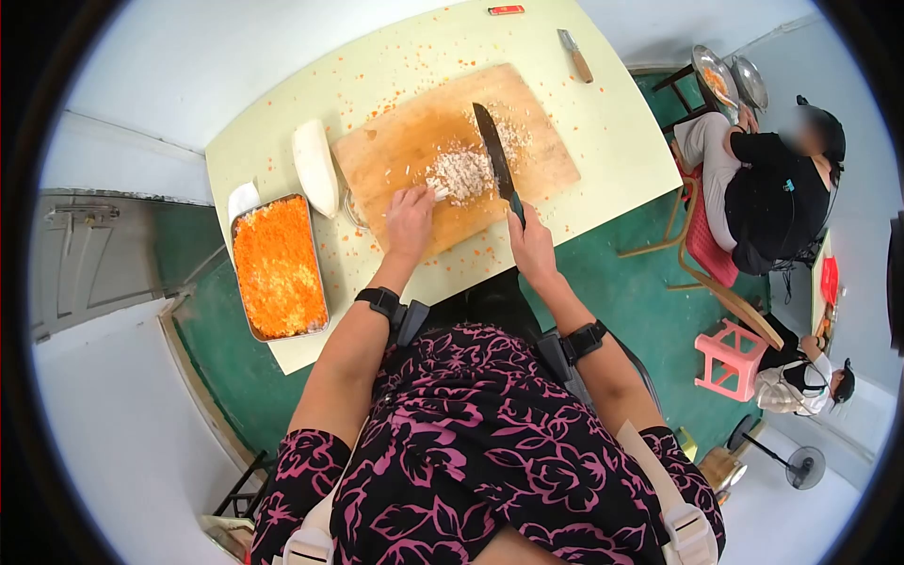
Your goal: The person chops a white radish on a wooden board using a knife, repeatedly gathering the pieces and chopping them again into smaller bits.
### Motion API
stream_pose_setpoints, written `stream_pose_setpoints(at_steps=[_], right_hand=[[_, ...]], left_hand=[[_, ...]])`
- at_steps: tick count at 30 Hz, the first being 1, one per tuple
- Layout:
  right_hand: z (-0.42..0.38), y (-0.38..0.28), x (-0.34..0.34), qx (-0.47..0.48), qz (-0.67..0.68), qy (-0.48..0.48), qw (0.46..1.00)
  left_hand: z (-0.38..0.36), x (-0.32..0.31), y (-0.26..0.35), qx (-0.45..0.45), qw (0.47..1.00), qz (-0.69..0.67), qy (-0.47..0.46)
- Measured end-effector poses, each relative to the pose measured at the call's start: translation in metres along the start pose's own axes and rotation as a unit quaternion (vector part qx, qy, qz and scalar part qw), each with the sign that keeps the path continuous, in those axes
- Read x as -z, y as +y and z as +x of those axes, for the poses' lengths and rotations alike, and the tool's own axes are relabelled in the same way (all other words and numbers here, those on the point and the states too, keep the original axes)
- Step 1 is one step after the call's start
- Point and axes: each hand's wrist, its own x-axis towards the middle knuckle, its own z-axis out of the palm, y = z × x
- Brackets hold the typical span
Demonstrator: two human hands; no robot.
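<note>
On a wooden cutting board (386, 155) lies a heap of finely chopped pale vegetable (460, 176). My right hand (534, 247) is wrapped round the dark handle of a kitchen knife (494, 146); its long dark blade points away from me across the right side of the heap. The fingers of my left hand (410, 221) are bent together over pale strips at the heap's left edge, to the left of the blade. Left of the board rest a large peeled white radish (314, 168) and a metal tray (327, 306) filled with finely chopped orange vegetable (275, 259), yellower near its middle.
Orange bits are scattered over the pale table (621, 132). A small wooden-handled knife (576, 58) and a red object (506, 10) lie at its far side. To the right, a person in black (777, 188) sits by metal bowls (714, 75); a pink stool (730, 363) stands on the floor.
</note>
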Motion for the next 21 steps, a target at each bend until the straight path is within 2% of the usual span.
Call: stream_pose_setpoints(at_steps=[5,8,14,17,21], right_hand=[[0.010,-0.019,0.007,0.095,-0.024,0.013,0.995],[0.018,-0.008,0.000,0.058,-0.140,-0.028,0.988],[0.015,-0.022,0.008,0.071,-0.096,-0.007,0.993],[0.020,-0.006,0.001,0.073,-0.145,-0.042,0.986],[0.016,-0.018,0.008,0.064,-0.140,-0.040,0.987]], left_hand=[[-0.001,-0.002,0.000,0.004,1.000,-0.004,-0.001],[-0.002,-0.003,-0.001,0.005,1.000,-0.002,0.007],[-0.002,-0.001,0.001,0.007,1.000,0.002,0.005],[0.000,0.001,0.001,0.003,1.000,-0.004,0.005],[0.001,0.004,0.004,0.005,1.000,-0.008,0.008]])
